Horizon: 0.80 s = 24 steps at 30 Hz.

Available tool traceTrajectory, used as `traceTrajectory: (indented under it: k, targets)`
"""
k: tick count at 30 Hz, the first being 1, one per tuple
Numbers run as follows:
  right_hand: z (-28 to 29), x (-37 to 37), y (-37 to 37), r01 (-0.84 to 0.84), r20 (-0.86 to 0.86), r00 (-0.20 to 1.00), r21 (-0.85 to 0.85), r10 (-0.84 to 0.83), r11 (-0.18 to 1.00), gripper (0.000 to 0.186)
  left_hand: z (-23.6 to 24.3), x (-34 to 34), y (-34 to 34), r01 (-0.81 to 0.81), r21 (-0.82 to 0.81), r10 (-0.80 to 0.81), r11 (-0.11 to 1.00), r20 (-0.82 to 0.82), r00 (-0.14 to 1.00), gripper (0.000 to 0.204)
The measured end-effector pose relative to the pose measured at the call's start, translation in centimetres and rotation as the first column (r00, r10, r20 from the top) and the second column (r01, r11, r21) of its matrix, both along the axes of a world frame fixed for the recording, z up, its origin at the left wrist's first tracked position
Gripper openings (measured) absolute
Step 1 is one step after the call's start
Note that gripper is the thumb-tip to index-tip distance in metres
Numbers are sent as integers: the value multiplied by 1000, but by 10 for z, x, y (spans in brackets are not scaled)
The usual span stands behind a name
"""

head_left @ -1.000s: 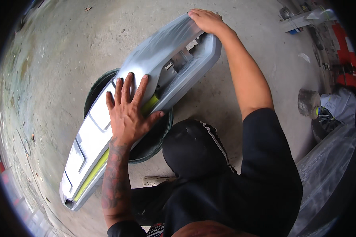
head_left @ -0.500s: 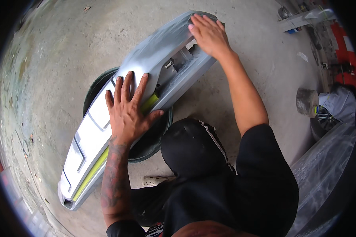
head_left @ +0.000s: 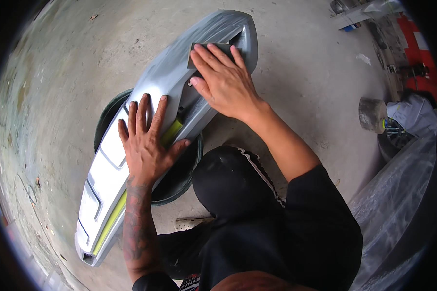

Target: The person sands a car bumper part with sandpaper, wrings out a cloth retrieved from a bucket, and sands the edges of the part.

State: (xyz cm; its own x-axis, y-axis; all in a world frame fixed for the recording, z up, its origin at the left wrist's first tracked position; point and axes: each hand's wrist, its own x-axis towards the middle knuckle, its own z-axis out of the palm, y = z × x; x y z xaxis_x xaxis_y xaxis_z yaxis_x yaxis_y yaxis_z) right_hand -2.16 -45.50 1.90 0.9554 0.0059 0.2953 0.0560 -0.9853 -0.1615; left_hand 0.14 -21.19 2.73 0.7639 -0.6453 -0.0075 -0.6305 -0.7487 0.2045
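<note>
Two hands on the panel [head_left: 160,72], which slants across the mouth of the tub [head_left: 199,165] above the floor [head_left: 301,72], in front of my knee [head_left: 228,179]. Left hand [head_left: 148,153]: opened wide, fingers spread, palm down about mid-length by the yellow strip [head_left: 110,220], gripping nothing. Right hand [head_left: 226,87]: fingers long and slightly apart, laid over the dark green pad [head_left: 223,47] near the panel's far end; not wrapped round it, thumb off the pad. Can't tell if the thumb touches anything. Looks like a rubbing job, judging by the streaks on the grey part. To do it right: pad flat, load shared across all fingers, since one fingertip bearing down would likely cut a groove. Long overlapping strokes along the curve, letting the wrist follow it. Go light where the pad meets the edge of the opening [head_left: 192,97]; a corner could snag there, and edges probably wear through fastest. Left hand should brace just enough to stop rocking on the tub, since leaning hard could flex the panel. Worth checking the finish by touch and by slanted light, not by stroke count.
</note>
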Motion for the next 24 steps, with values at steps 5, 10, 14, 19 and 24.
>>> traceTrajectory:
  k: [5, 10, 14, 19, 24]
  targets:
    - [-4, 47, -77, 172, -4, 985, 0, -172, 985, 55, 6, 0, -4, 16, -13, -16, 1000, 5, 1000, 107]
    - [-22, 78, -157, 403, -195, 914, 314, -357, 860, 57, 0, 1, -6, 23, -13, -23, 1000, 13, 1000, 109]
    - [-48, 10, -113, 119, 111, 966, 612, -234, 782, 60, 4, 3, -6, 20, 6, -20, 1000, 1, 1000, 110]
    - [-61, -36, -64, 55, 250, 949, 469, -192, 882, 57, 4, 2, 3, 14, -12, -14, 1000, -16, 1000, 112]
    - [-39, 52, -160, 272, -53, 948, 649, -315, 710, 56, -1, 5, -7, 39, -9, -39, 999, 6, 999, 111]
